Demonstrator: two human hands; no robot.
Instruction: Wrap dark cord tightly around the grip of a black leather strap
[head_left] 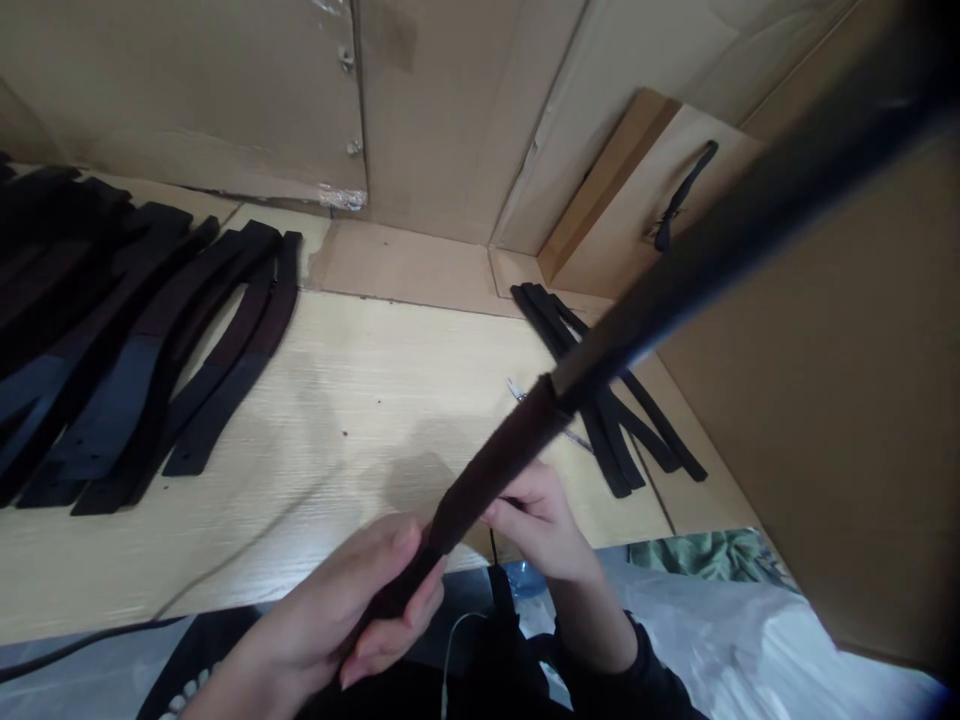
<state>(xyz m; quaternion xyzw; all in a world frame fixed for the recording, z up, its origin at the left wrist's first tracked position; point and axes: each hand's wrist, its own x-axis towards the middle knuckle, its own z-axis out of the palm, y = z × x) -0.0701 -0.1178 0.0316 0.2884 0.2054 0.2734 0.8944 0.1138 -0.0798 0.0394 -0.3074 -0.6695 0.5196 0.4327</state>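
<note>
I'm holding a dark rod (pixel 495 470) tilted up to the right above the table (pixel 352 450). My left hand (pixel 330 610) is clamping its lower end, fingers curled round it, while my right hand (pixel 536 520) is pinching it higher up, fingers together. Black straps (pixel 127 340) are lying beyond.

Soft even indoor light, faint diffuse shadows on the desk (pixel 352 440), dark rod (pixel 750 240) blurred near the lens, slight glare along it, wide-angle bending toward the edges
</note>
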